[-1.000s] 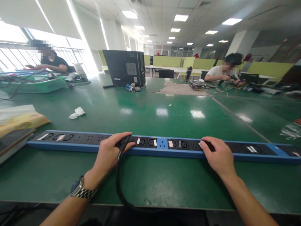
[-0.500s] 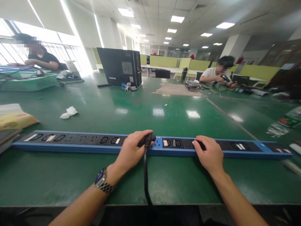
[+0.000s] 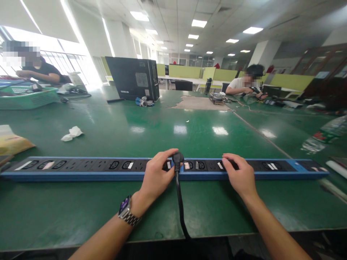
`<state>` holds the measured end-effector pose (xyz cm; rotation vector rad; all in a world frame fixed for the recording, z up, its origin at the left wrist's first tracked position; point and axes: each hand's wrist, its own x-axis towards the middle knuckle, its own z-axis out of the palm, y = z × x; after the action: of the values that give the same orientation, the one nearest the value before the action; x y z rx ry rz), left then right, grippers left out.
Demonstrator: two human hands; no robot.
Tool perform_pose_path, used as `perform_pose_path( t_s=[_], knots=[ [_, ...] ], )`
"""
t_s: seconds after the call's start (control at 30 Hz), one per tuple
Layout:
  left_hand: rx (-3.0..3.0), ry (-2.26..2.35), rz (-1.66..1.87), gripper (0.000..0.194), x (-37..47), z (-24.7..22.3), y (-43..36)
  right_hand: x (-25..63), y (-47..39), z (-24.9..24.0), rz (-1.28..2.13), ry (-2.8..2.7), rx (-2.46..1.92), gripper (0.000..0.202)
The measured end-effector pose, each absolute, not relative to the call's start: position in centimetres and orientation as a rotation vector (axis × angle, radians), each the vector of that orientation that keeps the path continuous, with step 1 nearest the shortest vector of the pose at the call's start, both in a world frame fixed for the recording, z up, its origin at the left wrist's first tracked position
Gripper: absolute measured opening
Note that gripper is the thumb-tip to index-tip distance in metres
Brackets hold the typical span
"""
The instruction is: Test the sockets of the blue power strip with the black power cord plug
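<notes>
A long blue-edged power strip point(image 3: 101, 177) with black socket faces lies across the green table in front of me. My left hand point(image 3: 158, 171) pinches a black plug point(image 3: 178, 158) between thumb and fingers, over the blue socket near the strip's middle. Whether its pins are inside is hidden. From the plug a black power cord point(image 3: 180, 206) drops past the table's front edge. Farther right, my right hand point(image 3: 241, 175) grips the strip across its width, thumb near a small white label and fingers over the far edge. A wristwatch is on my left wrist.
Behind the strip stand a black computer case point(image 3: 132, 79) and blue-grey gloves point(image 3: 144, 102). Crumpled tissue point(image 3: 72, 133) and a green basket point(image 3: 32, 99) are at left, a plastic bottle point(image 3: 322, 135) at right. Two people sit across the table, one at each side.
My left hand has carried the plug rightward along the strip, from beside the blue socket to over it. My right hand keeps its hold. The view has shifted slightly right.
</notes>
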<state>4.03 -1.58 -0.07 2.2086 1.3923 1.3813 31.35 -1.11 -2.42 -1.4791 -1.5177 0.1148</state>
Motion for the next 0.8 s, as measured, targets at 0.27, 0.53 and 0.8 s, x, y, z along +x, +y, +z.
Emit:
perform_pose_path(
  t_s=[0.27,0.53,0.8],
  knots=[
    [2.525,1.120,1.299,0.061,10.3,2.5,-1.2,27.2,-3.4,6.6,0.429,-1.900,-1.580,0.036],
    [2.510,1.396,1.035,0.055,7.0,0.1,-0.4,29.1,-1.3,4.2,0.162,-2.061,-1.935,0.035],
    [2.539,1.449,0.933,0.044,6.8,-0.8,-0.7,29.2,-0.6,3.4,0.115,-2.203,-1.897,0.035]
  ],
)
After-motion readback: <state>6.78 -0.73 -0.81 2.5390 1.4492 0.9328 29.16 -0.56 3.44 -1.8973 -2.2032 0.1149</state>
